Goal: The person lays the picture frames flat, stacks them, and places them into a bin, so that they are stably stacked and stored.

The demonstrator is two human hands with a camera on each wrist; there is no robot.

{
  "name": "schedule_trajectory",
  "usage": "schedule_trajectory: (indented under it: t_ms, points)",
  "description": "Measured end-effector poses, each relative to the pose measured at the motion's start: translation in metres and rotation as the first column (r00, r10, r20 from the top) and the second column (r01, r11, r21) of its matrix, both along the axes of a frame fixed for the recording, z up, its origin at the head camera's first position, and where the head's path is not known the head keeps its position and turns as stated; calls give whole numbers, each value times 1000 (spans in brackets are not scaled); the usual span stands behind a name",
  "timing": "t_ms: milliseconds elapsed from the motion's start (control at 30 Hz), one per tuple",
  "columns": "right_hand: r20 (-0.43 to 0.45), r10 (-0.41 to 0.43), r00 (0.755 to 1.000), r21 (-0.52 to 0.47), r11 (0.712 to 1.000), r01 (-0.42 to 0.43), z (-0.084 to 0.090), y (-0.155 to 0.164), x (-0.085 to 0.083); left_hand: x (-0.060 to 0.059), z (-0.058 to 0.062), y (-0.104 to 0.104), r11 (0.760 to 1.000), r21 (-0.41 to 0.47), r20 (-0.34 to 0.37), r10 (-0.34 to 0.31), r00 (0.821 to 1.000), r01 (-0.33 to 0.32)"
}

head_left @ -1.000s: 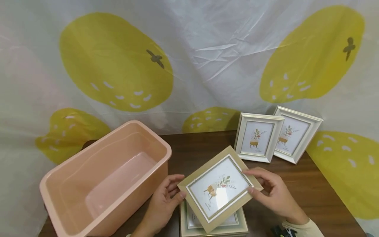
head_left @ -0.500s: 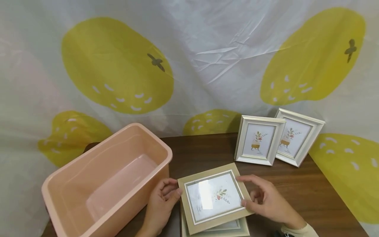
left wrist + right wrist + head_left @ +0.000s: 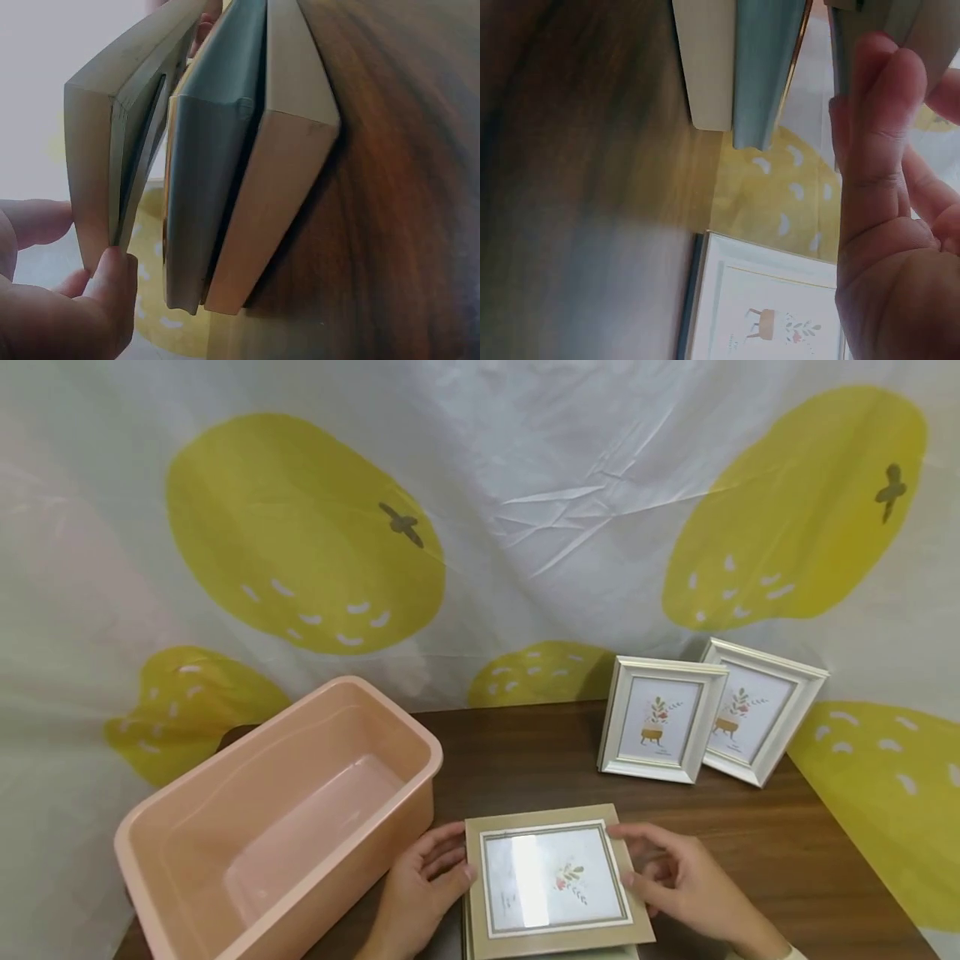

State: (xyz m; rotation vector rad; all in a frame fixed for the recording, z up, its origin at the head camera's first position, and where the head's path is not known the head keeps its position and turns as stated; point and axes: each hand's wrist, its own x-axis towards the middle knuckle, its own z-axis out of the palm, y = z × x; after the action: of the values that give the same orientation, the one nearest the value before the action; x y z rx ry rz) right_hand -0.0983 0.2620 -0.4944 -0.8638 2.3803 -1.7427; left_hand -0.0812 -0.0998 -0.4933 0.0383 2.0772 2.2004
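Observation:
A beige picture frame (image 3: pixel 555 877) with a white inner border and a plant print lies face up between both hands in the head view. My left hand (image 3: pixel 423 889) pinches its left edge between thumb and fingers. On the opposite edge, my right hand (image 3: pixel 686 881) grips with thumb and index finger, the other fingers curled beneath. Below it in the left wrist view are two stacked frames: a grey-green one (image 3: pixel 210 150) on top and a beige one (image 3: pixel 262 210) against the table. A gap shows between the held frame and this stack, which is mostly hidden in the head view.
A pink plastic bin (image 3: pixel 367 860) stands to the left, with nothing inside. Two cream frames, a front one (image 3: pixel 663 718) and a rear one (image 3: pixel 757 710), stand overlapping at the back right of the dark wood table (image 3: pixel 517 752). Behind hangs a lemon-print cloth (image 3: pixel 540 585).
Both hands have turned the held frame clockwise and lowered it toward the near side, so that it lines up over the stack. The bin and the standing frames have stayed in place.

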Motion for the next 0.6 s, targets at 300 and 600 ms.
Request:
schedule_trajectory:
  t_ms: [300,600]
  points:
    - [50,48,998,4,999,-49,-5,2,2,0,-4,-1,996,-72,10,-54,999,54]
    - [44,62,997,28,998,-63,-8,2,3,2,-6,-3,991,-121,5,-49,999,49]
